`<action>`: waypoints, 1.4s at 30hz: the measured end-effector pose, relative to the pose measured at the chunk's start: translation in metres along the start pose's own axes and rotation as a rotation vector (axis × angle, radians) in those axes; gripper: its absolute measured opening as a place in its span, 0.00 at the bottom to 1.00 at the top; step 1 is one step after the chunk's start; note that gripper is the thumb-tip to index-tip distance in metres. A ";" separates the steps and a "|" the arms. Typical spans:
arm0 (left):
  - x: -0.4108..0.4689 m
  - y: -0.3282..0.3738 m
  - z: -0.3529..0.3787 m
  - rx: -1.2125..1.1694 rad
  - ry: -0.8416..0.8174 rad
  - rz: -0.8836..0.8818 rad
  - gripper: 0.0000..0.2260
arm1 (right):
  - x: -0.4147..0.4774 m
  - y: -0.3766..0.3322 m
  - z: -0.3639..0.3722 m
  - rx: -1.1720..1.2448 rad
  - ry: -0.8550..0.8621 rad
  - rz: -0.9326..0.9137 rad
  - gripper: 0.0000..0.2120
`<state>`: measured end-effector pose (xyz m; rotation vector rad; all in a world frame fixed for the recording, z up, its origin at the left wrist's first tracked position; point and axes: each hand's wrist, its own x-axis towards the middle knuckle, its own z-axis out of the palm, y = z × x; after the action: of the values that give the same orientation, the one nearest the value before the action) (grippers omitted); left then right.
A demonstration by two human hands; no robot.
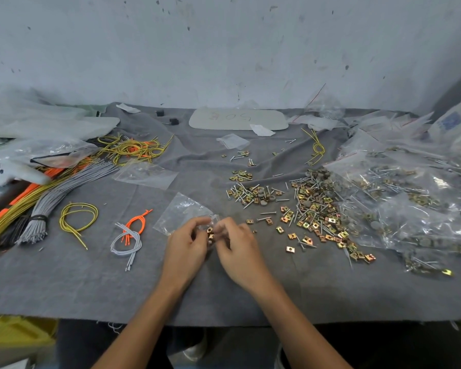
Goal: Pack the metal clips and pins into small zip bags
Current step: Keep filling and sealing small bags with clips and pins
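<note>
Brass-coloured clips (210, 232) sit bunched between your hands, near the middle of the grey-clothed tabletop (91, 283). Your left hand (186, 246) curls its fingers round the near corner of a clear zip bag (181, 211); your right hand (237, 243) pinches that same corner. A loose pile of clips and pins (314, 209) lies to the right.

A pale rounded board (237, 119) at the back carries faint handwriting, upside down from here. It looks like "50", the rest unclear. Blue and red print on a bag (453, 121) far right is too blurred to read.
</note>
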<state>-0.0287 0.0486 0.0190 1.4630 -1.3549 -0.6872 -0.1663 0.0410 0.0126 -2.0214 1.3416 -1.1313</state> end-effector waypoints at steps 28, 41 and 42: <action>0.006 -0.008 0.003 0.010 0.021 0.011 0.14 | 0.019 0.022 -0.039 -0.407 0.012 0.048 0.03; 0.006 -0.006 0.002 -0.026 -0.001 0.003 0.17 | 0.007 -0.002 -0.020 -0.077 -0.112 -0.031 0.08; 0.006 -0.007 0.003 -0.024 0.003 0.006 0.16 | 0.010 0.002 -0.029 -0.122 -0.062 -0.009 0.08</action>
<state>-0.0269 0.0414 0.0125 1.4398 -1.3446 -0.6949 -0.1895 0.0333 0.0308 -2.1325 1.4019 -1.0047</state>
